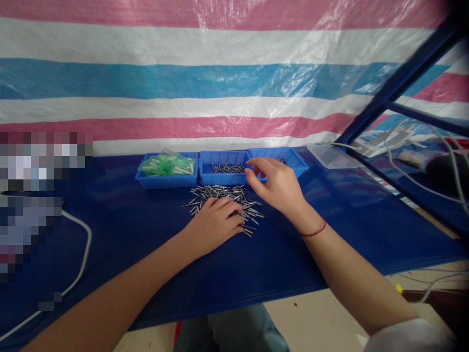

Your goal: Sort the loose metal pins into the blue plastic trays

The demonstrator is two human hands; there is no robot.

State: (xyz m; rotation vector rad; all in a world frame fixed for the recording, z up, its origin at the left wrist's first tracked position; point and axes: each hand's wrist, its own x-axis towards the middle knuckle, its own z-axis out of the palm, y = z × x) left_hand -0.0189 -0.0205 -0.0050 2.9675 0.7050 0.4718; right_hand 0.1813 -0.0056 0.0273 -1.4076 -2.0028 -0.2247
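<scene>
Left hand (216,222) is lying palm down on a loose pile of metal pins (220,194) on the blue table (330,234), fingers curled over the pins; whether any are gripped cannot be told. Right hand (278,188), wearing a red string (315,232) at the wrist, is hovering where the middle tray (220,179), holding a few pins, meets the right tray (298,165); thumb and forefinger are drawn near each other, contents unclear. Left tray (166,182) is holding green packets (166,164); a white cable (86,244) is lying well apart at left.
</scene>
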